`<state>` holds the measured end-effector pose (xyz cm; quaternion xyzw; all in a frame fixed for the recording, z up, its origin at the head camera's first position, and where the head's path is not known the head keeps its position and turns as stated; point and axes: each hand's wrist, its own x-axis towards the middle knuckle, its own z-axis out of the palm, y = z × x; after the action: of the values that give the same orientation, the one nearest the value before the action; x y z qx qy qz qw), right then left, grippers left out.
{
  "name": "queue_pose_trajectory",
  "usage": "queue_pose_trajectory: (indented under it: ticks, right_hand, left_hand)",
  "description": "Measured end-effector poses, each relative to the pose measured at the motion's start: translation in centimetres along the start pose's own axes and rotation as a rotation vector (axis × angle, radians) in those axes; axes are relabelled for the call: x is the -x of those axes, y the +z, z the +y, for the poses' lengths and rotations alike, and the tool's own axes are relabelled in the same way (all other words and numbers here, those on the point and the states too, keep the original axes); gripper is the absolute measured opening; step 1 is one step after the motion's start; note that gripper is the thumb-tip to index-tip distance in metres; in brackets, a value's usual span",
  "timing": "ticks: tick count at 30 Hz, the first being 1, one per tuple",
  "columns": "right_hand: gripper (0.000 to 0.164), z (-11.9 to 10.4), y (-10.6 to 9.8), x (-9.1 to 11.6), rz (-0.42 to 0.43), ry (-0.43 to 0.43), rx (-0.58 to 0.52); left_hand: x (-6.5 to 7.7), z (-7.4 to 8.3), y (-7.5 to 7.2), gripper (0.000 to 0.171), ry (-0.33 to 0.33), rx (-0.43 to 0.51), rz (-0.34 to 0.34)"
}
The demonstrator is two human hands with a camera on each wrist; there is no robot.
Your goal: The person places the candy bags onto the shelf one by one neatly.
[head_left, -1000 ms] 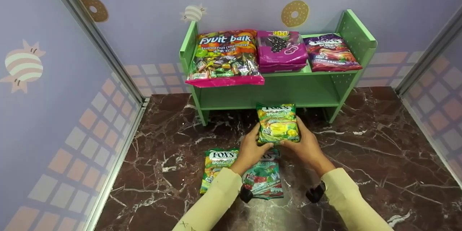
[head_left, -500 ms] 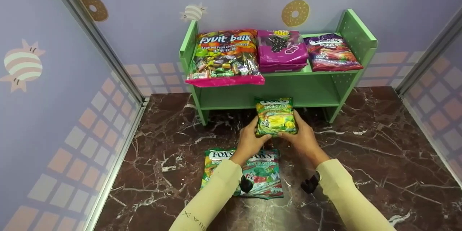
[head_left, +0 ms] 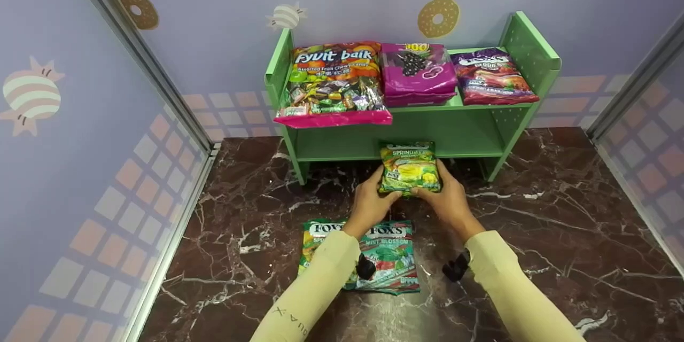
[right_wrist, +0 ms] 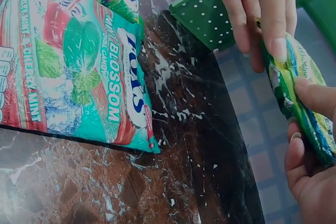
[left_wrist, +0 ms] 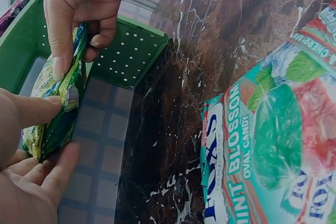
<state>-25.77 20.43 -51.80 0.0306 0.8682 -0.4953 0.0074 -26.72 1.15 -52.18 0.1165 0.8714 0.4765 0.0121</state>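
A green and yellow Fox's Spring Tea candy bag (head_left: 410, 169) is held between both hands in front of the green shelf's (head_left: 398, 136) lower level. My left hand (head_left: 370, 202) grips its left edge and my right hand (head_left: 450, 199) its right edge, thumbs along the near end. In the left wrist view the held candy bag (left_wrist: 58, 95) shows edge-on, with fingers beneath it and thumbs on top. Behind the hands, a teal Mint Blossom candy bag (head_left: 388, 256) lies on the marbled surface, beside another Spring Tea bag (head_left: 315, 243) partly hidden by the left sleeve.
On the shelf's upper level sit a large Fyvit Baik candy bag (head_left: 334, 83), a magenta pack (head_left: 418, 75) and a purple Berries candy bag (head_left: 491, 76). The Fyvit bag's pink edge overhangs the shelf front. Patterned walls (head_left: 80, 144) stand on the sides and back.
Both hands have carried the Spring Tea bag forward, closer to the shelf's lower level. More of the Mint Blossom bag shows now. The shelf and its packs stay put.
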Motion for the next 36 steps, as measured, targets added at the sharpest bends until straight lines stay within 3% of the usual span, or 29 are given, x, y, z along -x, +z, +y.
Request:
queue_pose_trajectory:
  ticks: [6,14,24,36]
  right_hand:
    - [0.095,0.0,0.4,0.0,0.058,0.006,-0.029]
    - [0.1,0.5,0.7,-0.1,0.055,-0.045,-0.016]
    - [0.091,0.2,1.1,-0.6,0.126,-0.024,-0.031]
    - [0.083,-0.1,0.9,-1.6,0.231,0.008,-0.044]
  left_hand:
    - [-0.4,0.2,0.0,0.072,-0.024,-0.011,0.016]
    - [-0.8,0.2,0.3,0.069,0.01,-0.074,0.065]
    - [-0.9,0.4,0.1,0.07,0.015,-0.058,0.02]
    - [-0.1,-0.1,0.1,0.07,0.022,-0.037,-0.006]
